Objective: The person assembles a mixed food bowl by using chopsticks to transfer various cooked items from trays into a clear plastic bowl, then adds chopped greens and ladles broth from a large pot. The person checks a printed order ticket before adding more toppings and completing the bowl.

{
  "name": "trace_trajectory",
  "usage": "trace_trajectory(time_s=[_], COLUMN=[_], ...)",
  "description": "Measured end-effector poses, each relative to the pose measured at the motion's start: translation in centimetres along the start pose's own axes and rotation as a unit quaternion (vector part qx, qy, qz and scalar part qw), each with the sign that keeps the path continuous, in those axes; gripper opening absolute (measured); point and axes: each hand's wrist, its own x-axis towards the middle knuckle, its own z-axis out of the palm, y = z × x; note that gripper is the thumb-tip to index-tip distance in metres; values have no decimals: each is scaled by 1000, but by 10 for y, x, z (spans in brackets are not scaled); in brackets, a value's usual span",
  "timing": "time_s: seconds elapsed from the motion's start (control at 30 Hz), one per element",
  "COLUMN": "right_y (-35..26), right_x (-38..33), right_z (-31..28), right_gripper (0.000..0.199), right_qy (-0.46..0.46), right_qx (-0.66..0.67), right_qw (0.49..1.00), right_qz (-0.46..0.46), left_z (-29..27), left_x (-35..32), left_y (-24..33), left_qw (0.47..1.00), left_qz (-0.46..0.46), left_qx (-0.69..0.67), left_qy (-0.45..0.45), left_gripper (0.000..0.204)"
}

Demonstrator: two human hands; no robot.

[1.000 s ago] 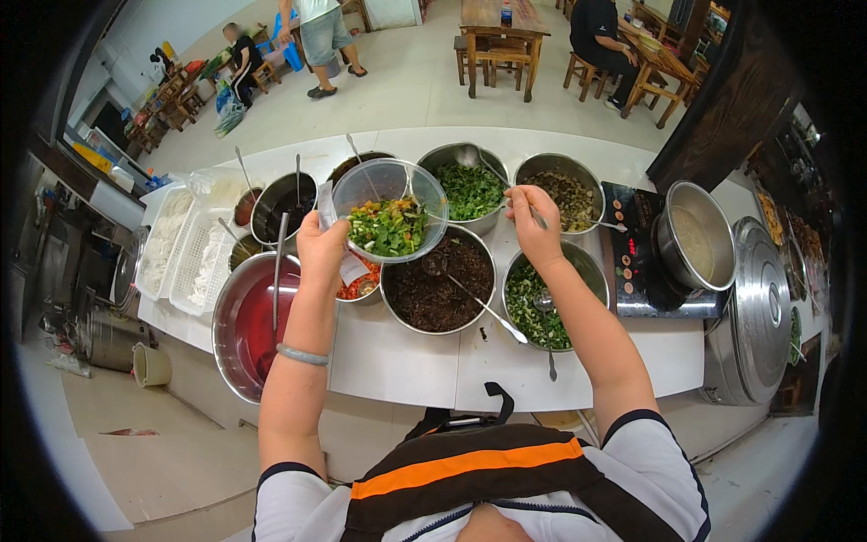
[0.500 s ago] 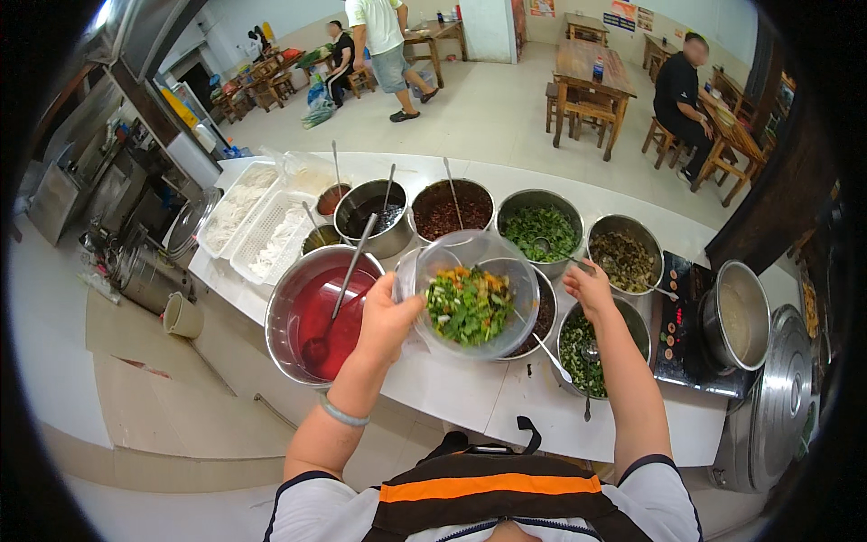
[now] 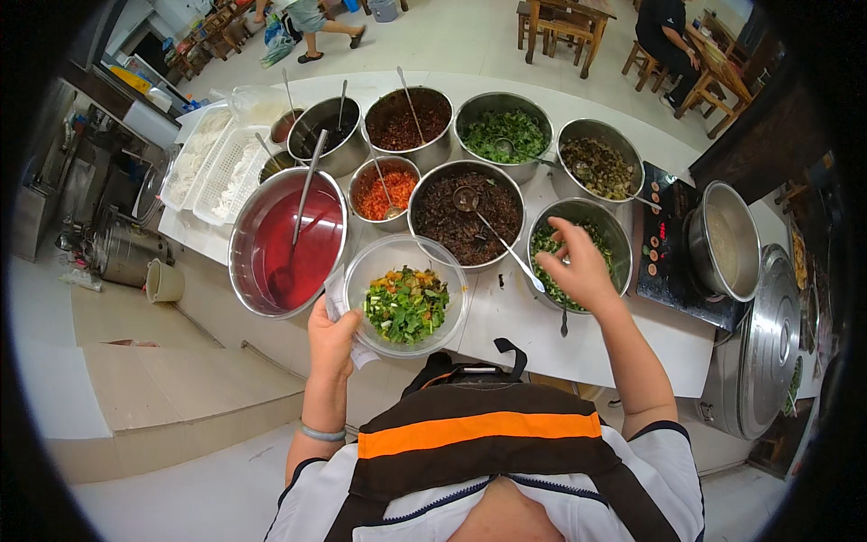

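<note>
My left hand (image 3: pixel 332 341) grips the left edge of a clear round plastic bowl (image 3: pixel 460 312), with a white slip or bag (image 3: pixel 335 296) pinched against it. Inside lie chopped greens (image 3: pixel 411 312) and orange bits. The bowl hovers at the counter's near edge. My right hand (image 3: pixel 579 269), fingers apart and holding nothing, is above a steel pot (image 3: pixel 621 237) of chopped green herbs, partly covering it. Just left of that hand, a ladle (image 3: pixel 492 226) rests in a pot of dark chopped topping (image 3: pixel 442 194). Farther back, another ladle (image 3: pixel 506 146) sits in a pot of leafy greens (image 3: pixel 492 126).
A large pot of red liquid (image 3: pixel 302 203) stands beside the bowl. Several topping pots and white baskets (image 3: pixel 200 203) line the counter (image 3: pixel 488 339). At right are an induction cooker (image 3: pixel 664 244), a pot of pale liquid (image 3: pixel 733 239) and a big lidded pot (image 3: pixel 763 352).
My left hand has drawn the bowl nearer and lower, uncovering the orange-red and dark toppings. My right hand has let go of the ladle in the leafy greens and pulled back. The view has tilted down.
</note>
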Motion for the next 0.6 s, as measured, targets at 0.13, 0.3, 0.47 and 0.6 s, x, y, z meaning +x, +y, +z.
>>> trace_trajectory(time_s=[0.13, 0.3, 0.47, 0.6], right_y=[-19, -8, 3, 0], right_x=[-8, -9, -4, -10], right_z=[9, 23, 37, 38], right_gripper=[65, 53, 39, 25], right_qy=[-65, -145, -133, -100], right_qx=[-147, -157, -118, -85], right_qw=[984, 975, 983, 991], right_qz=[-72, -69, -55, -40], left_z=[4, 4, 0, -2], left_x=[-14, -32, -33, -28], left_y=[-17, -31, -30, -31], left_qw=[1000, 991, 987, 993], left_qz=[0, -10, 3, 8], left_qx=[4, 108, 142, 117], left_qy=[9, 84, 71, 15], left_gripper=[38, 30, 34, 41])
